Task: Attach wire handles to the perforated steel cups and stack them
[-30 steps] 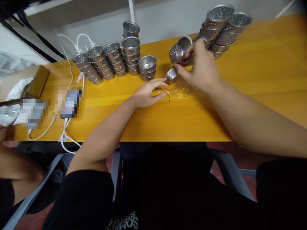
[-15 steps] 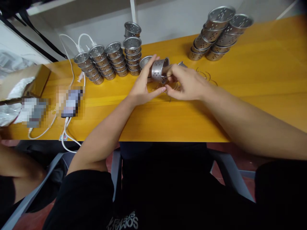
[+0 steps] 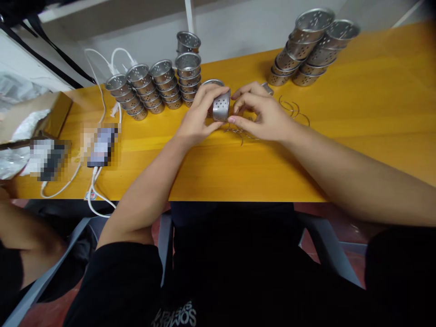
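My left hand [image 3: 199, 111] is wrapped round a perforated metal strainer cup [image 3: 221, 107], which is tipped on its side with its rim towards the right. My right hand [image 3: 257, 111] is at that rim, its fingers bent and apart and its thumb tip by the lower edge; I see nothing held in it. Whether its fingertips touch the rim is hard to tell. Behind my left hand stands another strainer cup [image 3: 213, 83], partly hidden. Thin curved wires [image 3: 240, 131] lie on the table beneath my hands.
Stacks of strainer cups [image 3: 161, 84] stand at the back left, and two taller stacks [image 3: 313, 45] at the back right. More curved wires [image 3: 291, 106] and a small metal piece [image 3: 267, 88] lie right of my hands. A phone [image 3: 102, 147] with white cables and a cardboard box [image 3: 41, 113] are left.
My right fingers have come out of the cup's mouth to its rim. The cup has turned and shifted slightly left with my left hand, showing more of its side.
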### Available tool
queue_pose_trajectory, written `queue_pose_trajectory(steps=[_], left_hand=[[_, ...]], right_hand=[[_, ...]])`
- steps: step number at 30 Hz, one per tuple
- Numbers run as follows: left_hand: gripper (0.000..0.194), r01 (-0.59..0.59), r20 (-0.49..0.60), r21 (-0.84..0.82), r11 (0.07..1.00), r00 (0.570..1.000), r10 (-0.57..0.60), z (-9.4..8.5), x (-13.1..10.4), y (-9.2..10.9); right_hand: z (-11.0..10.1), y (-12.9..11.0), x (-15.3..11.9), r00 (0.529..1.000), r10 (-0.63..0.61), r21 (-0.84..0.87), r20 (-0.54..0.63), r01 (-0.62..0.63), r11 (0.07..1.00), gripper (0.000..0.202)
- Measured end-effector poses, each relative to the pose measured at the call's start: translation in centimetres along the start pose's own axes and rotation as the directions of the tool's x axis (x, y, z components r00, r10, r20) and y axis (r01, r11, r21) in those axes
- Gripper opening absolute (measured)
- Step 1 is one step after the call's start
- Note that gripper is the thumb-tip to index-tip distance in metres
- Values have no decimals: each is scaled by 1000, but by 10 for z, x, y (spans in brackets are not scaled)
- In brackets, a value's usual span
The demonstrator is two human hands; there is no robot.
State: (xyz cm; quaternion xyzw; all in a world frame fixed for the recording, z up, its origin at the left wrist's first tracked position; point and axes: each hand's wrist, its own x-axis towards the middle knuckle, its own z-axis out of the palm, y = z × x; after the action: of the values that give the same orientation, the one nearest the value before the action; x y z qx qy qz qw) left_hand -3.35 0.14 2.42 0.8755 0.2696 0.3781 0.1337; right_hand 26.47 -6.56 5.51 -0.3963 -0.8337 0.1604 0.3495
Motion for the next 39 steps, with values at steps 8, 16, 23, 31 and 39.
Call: queue_pose_trajectory(steps=[8, 16, 23, 31, 39], left_hand=[[77, -21, 63, -3, 1000, 998, 22, -10, 3, 6], [75, -50, 113, 17, 999, 992, 47, -13, 4, 3], [77, -37, 111, 10, 999, 993, 36, -21, 0, 6], [88, 19, 37, -5, 1000, 999, -19, -24, -1, -1], [108, 83, -195, -14, 996, 977, -85, -22, -7, -28]], right_hand=[[1, 9, 2, 998, -65, 64, -9, 65, 996, 62], [1, 3, 5, 998, -27, 105, -53, 32, 994, 65], [-16, 11, 6, 993, -102, 259, 58, 83, 962, 65], [-16, 0, 3, 984, -130, 179, 118, 107, 978, 55], [-18, 27, 0, 962, -134, 55, 239, 124, 991, 38]])
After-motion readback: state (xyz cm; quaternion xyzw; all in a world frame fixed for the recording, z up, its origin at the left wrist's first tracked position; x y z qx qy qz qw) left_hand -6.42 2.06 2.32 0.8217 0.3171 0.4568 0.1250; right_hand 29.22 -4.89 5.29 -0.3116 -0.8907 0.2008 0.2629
